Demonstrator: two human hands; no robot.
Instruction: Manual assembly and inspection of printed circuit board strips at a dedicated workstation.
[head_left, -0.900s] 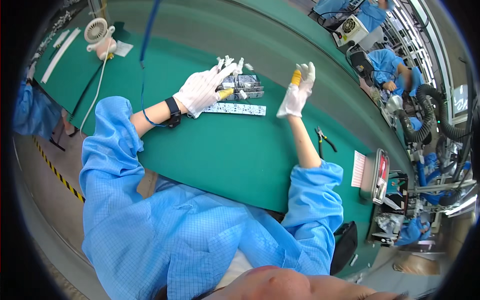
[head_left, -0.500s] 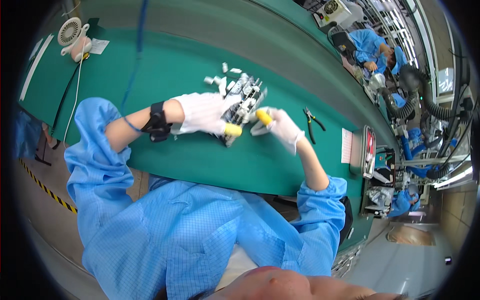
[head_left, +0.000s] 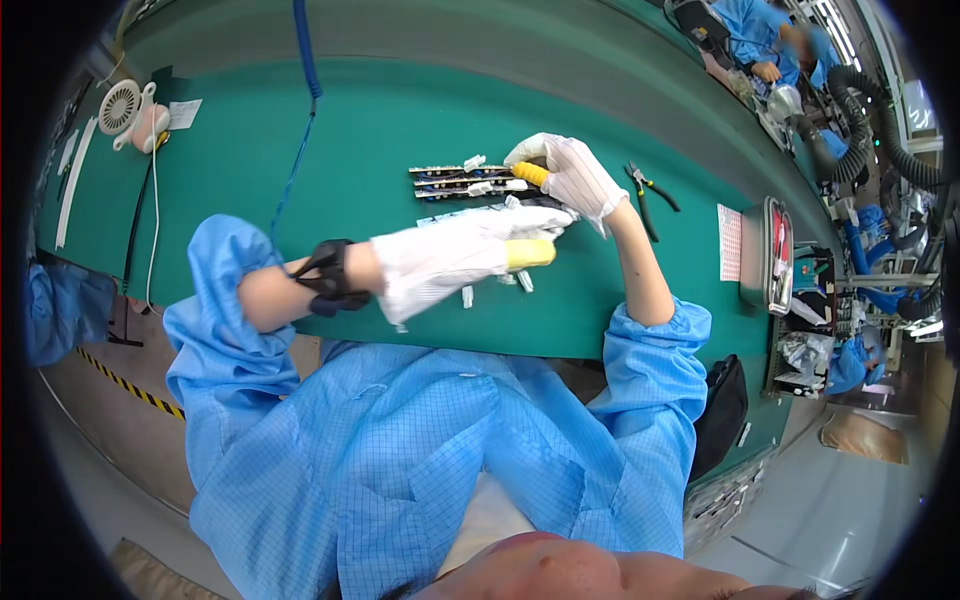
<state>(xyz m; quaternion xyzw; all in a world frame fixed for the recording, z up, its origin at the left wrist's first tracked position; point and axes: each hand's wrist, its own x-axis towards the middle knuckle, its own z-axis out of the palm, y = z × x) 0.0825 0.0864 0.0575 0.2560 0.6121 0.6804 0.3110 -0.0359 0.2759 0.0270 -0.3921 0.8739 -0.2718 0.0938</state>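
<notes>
Both my hands wear white gloves with yellow fingertip covers. My left hand (head_left: pixel 455 255) and my right hand (head_left: pixel 572 175) meet over the green mat (head_left: pixel 400 130), both closed on a small dark part (head_left: pixel 545 205) held between them. Just beyond the hands lie two narrow circuit board strips (head_left: pixel 455 180) with white connectors. A few small white pieces (head_left: pixel 500 285) lie loose on the mat under my left hand. A black strap sits on my left wrist (head_left: pixel 325 275).
Black-handled pliers (head_left: pixel 648 190) lie to the right of my right hand. A white card (head_left: pixel 729 242) and a tray (head_left: pixel 775 255) sit further right. A small white fan (head_left: pixel 128 108) stands far left; a blue cable (head_left: pixel 305 60) hangs down. Other people in blue work at the back right.
My hands came in from apart over the boards to meet close in front of me. They now hold a dark part together, nearer than the board strips.
</notes>
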